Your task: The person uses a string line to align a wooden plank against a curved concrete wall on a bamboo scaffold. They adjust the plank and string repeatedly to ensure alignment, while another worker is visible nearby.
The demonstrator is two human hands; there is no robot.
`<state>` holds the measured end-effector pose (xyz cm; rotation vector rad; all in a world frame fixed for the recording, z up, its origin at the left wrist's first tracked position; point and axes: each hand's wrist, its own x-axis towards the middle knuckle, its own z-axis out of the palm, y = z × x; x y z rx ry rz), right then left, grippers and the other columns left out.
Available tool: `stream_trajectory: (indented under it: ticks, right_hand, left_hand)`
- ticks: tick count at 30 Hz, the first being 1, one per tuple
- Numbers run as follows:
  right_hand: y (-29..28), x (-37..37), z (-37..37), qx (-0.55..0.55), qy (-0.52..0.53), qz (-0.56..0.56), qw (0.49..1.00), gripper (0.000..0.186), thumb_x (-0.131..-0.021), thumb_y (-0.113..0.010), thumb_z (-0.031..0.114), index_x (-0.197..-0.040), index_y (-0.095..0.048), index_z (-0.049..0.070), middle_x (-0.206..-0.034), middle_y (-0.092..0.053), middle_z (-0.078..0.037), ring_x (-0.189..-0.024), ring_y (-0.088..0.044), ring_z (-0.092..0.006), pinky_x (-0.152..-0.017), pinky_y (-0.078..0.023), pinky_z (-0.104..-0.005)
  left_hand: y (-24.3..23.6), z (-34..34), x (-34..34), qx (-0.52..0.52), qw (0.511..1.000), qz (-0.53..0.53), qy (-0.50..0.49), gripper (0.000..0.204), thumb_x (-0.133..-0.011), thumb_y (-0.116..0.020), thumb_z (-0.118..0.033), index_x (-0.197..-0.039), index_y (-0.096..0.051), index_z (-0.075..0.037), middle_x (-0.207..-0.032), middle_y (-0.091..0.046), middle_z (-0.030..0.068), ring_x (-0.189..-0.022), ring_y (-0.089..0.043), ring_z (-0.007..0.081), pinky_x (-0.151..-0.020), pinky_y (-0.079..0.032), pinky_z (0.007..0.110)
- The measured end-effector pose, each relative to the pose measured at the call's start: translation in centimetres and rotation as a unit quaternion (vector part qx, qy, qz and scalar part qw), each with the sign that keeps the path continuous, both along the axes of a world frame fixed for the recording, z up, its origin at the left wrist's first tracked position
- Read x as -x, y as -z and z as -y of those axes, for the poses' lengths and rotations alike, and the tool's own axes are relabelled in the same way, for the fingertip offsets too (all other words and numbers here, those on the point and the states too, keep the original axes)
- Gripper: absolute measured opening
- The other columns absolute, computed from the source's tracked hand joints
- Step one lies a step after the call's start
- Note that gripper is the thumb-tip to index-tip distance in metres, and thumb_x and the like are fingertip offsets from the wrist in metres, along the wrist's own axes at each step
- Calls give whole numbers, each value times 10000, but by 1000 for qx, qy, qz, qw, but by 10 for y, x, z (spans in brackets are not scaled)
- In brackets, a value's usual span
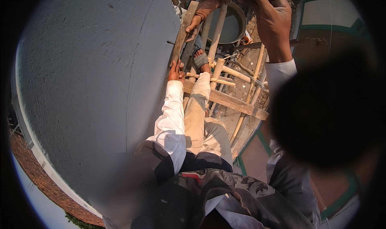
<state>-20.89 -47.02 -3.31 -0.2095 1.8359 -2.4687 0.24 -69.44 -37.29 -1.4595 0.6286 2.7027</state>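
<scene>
My left hand (pixel 176 72), in a white sleeve, is closed at a thin line (pixel 180 48) beside an upright wooden plank (pixel 185 18) along the grey wall (pixel 88 68). My right hand (pixel 268 22) is raised at the top edge, fingers pinched; what they hold is cut off or hidden. Near it, another person's rust-sleeved arm (pixel 209 6) reaches in, a hand (pixel 195 22) at the plank. My sandaled foot (pixel 200 59) rests among bamboo poles below my left hand's level.
Scaffolding of bamboo poles (pixel 219 72) and a cross board (pixel 241 104) lies beneath me. A round basin of greyish liquid (pixel 233 26) stands beyond the poles, with littered ground below. Green-bordered panels (pixel 329 12) run along the right. A large dark blur covers the right middle of the view.
</scene>
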Motion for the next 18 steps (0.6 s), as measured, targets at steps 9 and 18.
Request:
stream_trajectory:
  ticks: [9,18]
  right_hand:
    - [214,-137,-80,-163,68,215,960,240,-917,-666,195,-1059,-655,1,-883,-678,-38,-762,-605,-90,-672,-469,-224]
    - [460,-358,-63,-433,-70,277,855,298,-898,-625,203,-1130,-645,16,-961,-698,-128,-843,-665,-292,-754,-514,-341]
  left_hand:
    - [6,5,-2,-39,999,-24,14,239,-936,-640,-269,-1115,-537,-148,-1132,-657,87,-749,-647,116,-364,-374,196]
    - [-5,8,-2,9,997,-40,66,319,-931,-641,-304,-1175,-522,-137,-1165,-623,84,-764,-627,109,-362,-407,184]
